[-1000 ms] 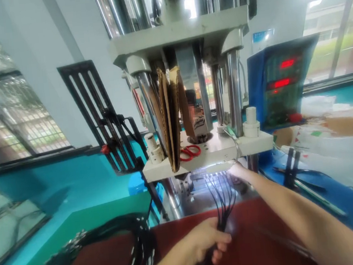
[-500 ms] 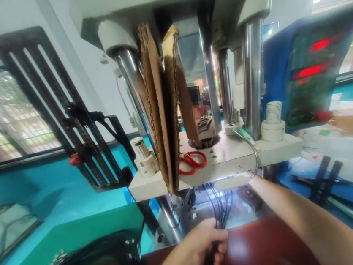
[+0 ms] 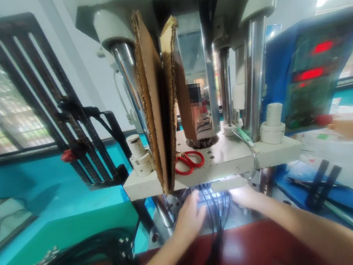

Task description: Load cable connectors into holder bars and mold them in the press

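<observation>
Several black cables (image 3: 217, 217) run from the lit gap under the press's white plate (image 3: 227, 163) down over a dark red surface (image 3: 255, 242). To the left of the cables is my left hand (image 3: 190, 214), thumb and fingers apart, reaching up toward the gap with nothing visible in it. My right hand (image 3: 242, 195) reaches into the gap from the right side of the cables. Its fingertips are blurred and partly hidden below the plate, so their grip cannot be made out. A metal mould block (image 3: 214, 198) shows in the bright light behind the cables.
Red-handled scissors (image 3: 189, 161) and upright folded cardboard (image 3: 155, 96) rest on the plate. A bundle of black cables (image 3: 91, 253) lies at the lower left. A blue control box (image 3: 309, 66) with red displays stands at right, above tools (image 3: 323, 186) on a blue surface.
My left hand has let go of the cables and moved up and left toward the gap. The right hand now shows more at the gap's right side. The view has shifted slightly.
</observation>
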A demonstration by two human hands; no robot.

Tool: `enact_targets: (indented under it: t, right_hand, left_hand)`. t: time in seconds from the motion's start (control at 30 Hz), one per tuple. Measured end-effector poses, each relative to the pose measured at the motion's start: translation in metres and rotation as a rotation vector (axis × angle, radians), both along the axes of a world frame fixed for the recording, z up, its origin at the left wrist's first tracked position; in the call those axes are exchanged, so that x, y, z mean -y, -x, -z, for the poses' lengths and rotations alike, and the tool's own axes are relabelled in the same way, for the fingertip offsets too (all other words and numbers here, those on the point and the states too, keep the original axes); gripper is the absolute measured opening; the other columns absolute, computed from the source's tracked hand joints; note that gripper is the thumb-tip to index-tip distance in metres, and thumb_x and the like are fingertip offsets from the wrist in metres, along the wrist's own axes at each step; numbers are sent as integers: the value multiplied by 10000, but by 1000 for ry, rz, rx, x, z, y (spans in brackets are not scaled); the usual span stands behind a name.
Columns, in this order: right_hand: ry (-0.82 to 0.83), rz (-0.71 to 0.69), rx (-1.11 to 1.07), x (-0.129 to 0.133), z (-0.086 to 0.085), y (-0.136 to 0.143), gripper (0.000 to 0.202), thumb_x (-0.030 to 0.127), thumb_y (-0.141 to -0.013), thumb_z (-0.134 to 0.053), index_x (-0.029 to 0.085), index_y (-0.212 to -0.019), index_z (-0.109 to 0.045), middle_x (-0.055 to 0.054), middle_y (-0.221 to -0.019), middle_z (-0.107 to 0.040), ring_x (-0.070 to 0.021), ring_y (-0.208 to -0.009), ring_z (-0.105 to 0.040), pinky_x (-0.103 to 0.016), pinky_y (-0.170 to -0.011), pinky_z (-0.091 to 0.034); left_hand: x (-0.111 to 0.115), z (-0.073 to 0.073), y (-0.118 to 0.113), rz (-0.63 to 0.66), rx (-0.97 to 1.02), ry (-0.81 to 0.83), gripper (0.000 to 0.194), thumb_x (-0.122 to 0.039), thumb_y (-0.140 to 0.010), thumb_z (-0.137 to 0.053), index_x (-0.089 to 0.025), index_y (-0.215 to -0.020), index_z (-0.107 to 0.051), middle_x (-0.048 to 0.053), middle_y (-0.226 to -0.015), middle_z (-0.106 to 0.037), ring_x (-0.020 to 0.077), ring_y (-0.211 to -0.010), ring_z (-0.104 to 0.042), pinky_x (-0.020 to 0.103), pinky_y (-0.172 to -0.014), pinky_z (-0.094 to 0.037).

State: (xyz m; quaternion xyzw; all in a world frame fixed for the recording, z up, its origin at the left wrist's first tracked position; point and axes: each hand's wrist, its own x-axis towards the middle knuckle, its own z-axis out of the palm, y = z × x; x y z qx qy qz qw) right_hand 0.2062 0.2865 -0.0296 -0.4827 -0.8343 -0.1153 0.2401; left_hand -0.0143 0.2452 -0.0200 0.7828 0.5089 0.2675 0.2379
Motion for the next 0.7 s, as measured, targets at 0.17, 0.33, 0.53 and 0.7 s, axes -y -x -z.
enact_targets:
  t: [0.17, 0.33, 0.53, 0.7]
  right_hand:
    - [-76, -22, 118, 22, 19, 10, 286, 102, -797, -397, 130, -991, -605, -109, -944, -642, -225, -854, -582, -367, -779, -456]
    - [-100, 21, 118, 14, 22, 4, 271, 122, -832, -383, 112, -970, -616, -130, -972, -635, -256, -939, -562, -401, -852, -424]
    - [-42, 2, 121, 15, 18, -5, 289, 133, -833, -381, 134, -1027, -595, -94, -909, -647, -218, -854, -583, -344, -781, -457]
    - [-27, -3, 113, 19, 15, -3, 317, 130, -815, -380, 115, -1062, -578, -116, -992, -628, -232, -911, -565, -364, -821, -436]
  left_hand:
    - [-34, -11, 6, 432, -525, -529, 530, -115, -737, -412, -206, -1257, -374, 62, -1354, -368, 219, -1262, -264, 407, -1036, -202]
    - [-54, 4, 15, 478, -632, -565, 509, -144, -773, -395, -189, -1278, -352, 61, -1363, -361, 186, -1254, -292, 363, -1025, -230]
    - [-48, 15, 16, 321, -553, -462, 617, -92, -683, -401, -167, -1293, -335, 64, -1408, -282, 190, -1293, -219, 387, -1064, -133]
    - [-40, -8, -12, 209, -365, -270, 566, -118, -721, -380, -191, -1281, -363, 62, -1307, -434, 199, -1195, -374, 366, -1025, -248]
